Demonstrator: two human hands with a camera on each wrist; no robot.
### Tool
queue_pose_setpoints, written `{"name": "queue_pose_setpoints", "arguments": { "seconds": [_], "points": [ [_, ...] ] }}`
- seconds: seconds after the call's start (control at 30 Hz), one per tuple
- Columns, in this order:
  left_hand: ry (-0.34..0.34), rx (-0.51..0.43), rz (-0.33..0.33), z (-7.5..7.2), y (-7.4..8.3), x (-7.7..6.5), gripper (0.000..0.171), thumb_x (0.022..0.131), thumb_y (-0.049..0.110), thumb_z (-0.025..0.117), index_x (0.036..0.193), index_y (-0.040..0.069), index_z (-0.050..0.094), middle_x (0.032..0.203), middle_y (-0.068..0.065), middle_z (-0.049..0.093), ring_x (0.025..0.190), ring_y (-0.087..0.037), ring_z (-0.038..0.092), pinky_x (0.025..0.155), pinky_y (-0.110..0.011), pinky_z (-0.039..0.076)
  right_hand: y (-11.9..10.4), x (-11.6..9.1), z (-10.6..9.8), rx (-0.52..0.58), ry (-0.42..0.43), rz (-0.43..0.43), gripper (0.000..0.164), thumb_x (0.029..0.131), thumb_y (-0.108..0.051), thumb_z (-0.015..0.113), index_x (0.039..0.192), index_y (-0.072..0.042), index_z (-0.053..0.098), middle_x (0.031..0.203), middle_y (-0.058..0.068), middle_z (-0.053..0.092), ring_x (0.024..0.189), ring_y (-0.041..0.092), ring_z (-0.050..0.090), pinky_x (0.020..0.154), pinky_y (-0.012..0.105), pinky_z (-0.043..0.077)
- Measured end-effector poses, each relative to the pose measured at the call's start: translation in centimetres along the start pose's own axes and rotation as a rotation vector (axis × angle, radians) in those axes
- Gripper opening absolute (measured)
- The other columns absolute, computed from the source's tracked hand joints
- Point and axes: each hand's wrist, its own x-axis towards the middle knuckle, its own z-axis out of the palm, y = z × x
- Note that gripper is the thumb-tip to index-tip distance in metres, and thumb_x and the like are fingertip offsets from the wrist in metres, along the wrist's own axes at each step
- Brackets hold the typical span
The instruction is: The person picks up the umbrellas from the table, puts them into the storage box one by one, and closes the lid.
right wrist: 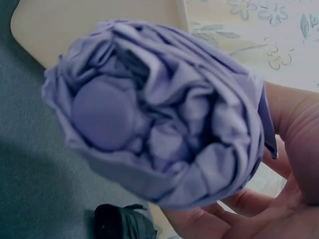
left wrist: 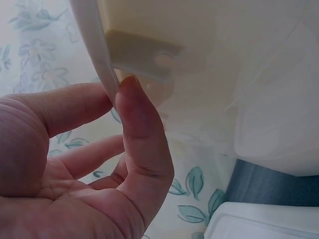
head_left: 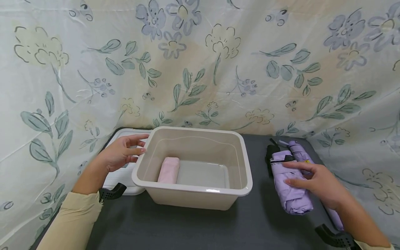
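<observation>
My left hand (head_left: 123,154) is at the left side of a beige plastic bin (head_left: 193,200), thumb and a finger pinching its rim (left wrist: 102,59) in the left wrist view. Inside the bin, toward its left end, lies a soft-looking pink block-shaped thing (head_left: 169,170). To the right of the bin, my right hand (head_left: 322,182) grips a folded lilac umbrella (head_left: 289,187) around its side. Its round lilac end (right wrist: 103,113) and bunched fabric face the right wrist camera. A second lilac umbrella (head_left: 299,151) lies behind and under that hand, partly hidden.
A black folded item (head_left: 270,160) lies just left of the held umbrella, mostly covered by it in the head view. A white lid (head_left: 115,180) lies on the dark table (head_left: 200,229) at the bin's left. Flower-patterned cloth (head_left: 193,69) hangs behind and at the sides.
</observation>
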Motion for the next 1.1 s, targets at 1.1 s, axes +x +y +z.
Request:
{"name": "queue_pose_setpoints", "arguments": {
  "seconds": [1.1],
  "points": [
    [-0.004, -0.022, 0.010, -0.1, 0.0, 0.1, 0.070, 0.098, 0.011, 0.068, 0.159, 0.003, 0.034, 0.121, -0.007, 0.057, 0.099, -0.011, 0.067, 0.083, -0.029, 0.062, -9.9, 1.6, -0.1, 0.619, -0.179, -0.116, 0.053, 0.098, 0.000, 0.065, 0.147, -0.020, 0.057, 0.133, 0.000, 0.057, 0.107, 0.020, 0.068, 0.082, 0.040, 0.063]
  ]
}}
